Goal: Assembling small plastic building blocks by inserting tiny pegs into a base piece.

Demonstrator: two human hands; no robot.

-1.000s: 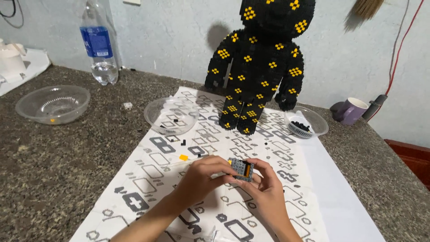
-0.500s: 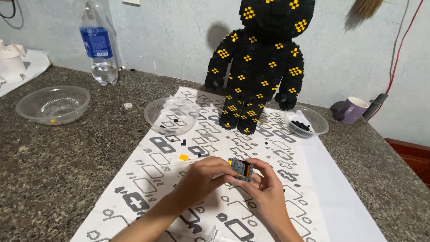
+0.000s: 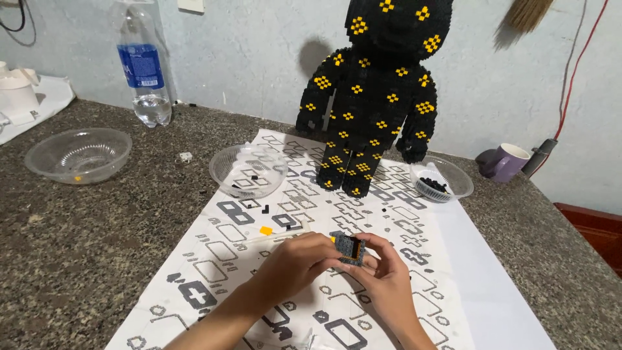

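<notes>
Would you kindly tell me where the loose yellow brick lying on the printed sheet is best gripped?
Pinch the yellow brick across its two short side faces, coming straight down from above. It lies flat and alone on the printed sheet, with only small black pieces nearby, so its sides look free.

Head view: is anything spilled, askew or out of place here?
Little stands out. A few small black and yellow loose bricks lie scattered on the printed paper sheet, outside the clear plastic bowl. Both hands hold a small grey brick block.
</notes>
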